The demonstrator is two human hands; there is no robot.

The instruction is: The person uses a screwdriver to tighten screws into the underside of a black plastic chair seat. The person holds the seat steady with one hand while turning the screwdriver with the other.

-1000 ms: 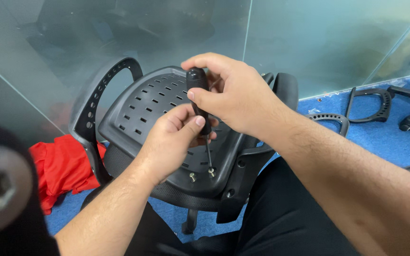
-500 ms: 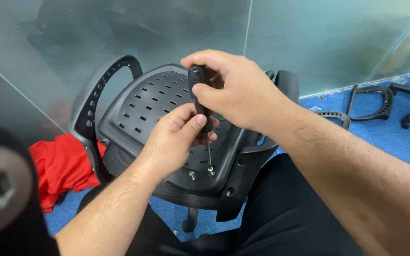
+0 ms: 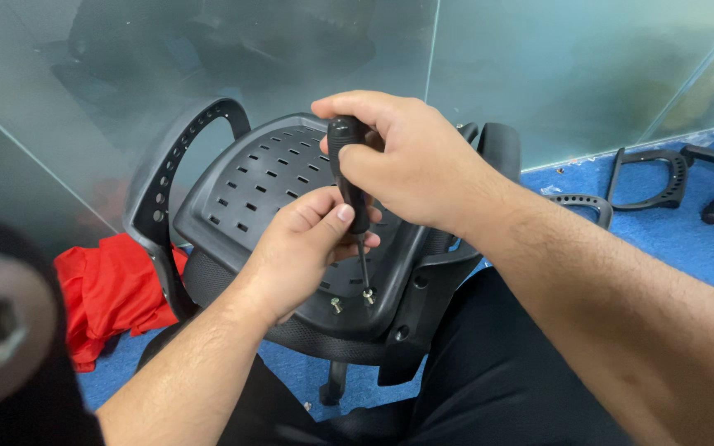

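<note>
Head view: both hands on a black-handled screwdriver (image 3: 349, 177) over a black perforated plastic chair shell (image 3: 258, 182).
Right hand (image 3: 406, 161) wraps the stiff, light handle; left hand (image 3: 307, 248) pinches its lower end, tip on a small, easily dropped screw (image 3: 368, 295).

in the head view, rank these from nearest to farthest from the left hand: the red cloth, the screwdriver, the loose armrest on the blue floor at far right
1. screwdriver: touched by the left hand, at the shaft.
2. red cloth: on the floor, lower left.
3. loose armrest: on the blue floor, far right.
</note>
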